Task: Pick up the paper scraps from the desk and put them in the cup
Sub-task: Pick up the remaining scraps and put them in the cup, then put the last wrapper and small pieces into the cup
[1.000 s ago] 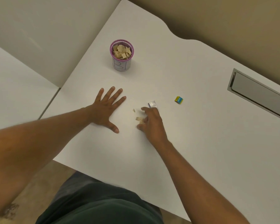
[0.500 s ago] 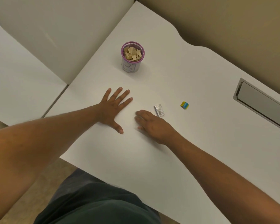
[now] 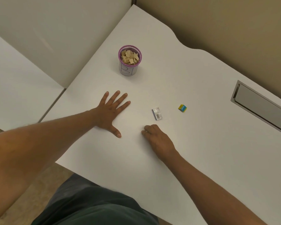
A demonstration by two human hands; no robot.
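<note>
A purple-rimmed cup [image 3: 127, 70] stands upright at the back of the white desk [image 3: 201, 151], nearly full of beige paper scraps [image 3: 130, 57]. My left hand [image 3: 110, 113] lies flat on the desk with its fingers spread, in front of the cup and holding nothing. My right hand [image 3: 156, 139] rests on the desk to the right of it, fingers curled under. No loose scraps show on the desk; the ones that lay here are hidden under those curled fingers.
A small grey-and-white box [image 3: 157, 113] lies just beyond my right hand. A yellow-and-blue cube [image 3: 182, 108] sits further right. A metal cable slot [image 3: 258, 109] is set into the desk at the right. The desk's front edge runs below both forearms.
My right hand covered the few scraps beside the small box, closed over them and drew back toward me. The scraps are no longer visible. My left hand stayed flat.
</note>
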